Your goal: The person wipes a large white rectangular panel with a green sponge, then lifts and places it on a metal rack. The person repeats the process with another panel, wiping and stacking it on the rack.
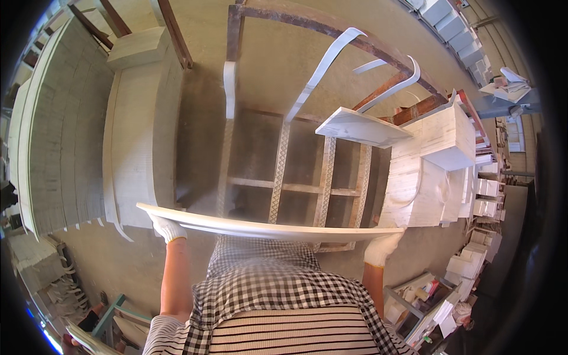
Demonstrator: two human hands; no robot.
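The left hand (168, 228) and the right hand (383, 248), both in white gloves, are closed on opposite ends of the long white slab (260, 228), which spans across the near edge of the rust-brown frame (296, 18). Supported only at its ends, it could, in this assessment, crack or chip a corner should either grip slip. Counted: one held slab, one frame, four lengthwise bars (280, 171), at least four white strips (323, 68) toward the far edge, one tilted smaller slab (358, 127) by the right edge.

Room opens over the rack (278, 177), beyond the obstructing white slab (272, 230).
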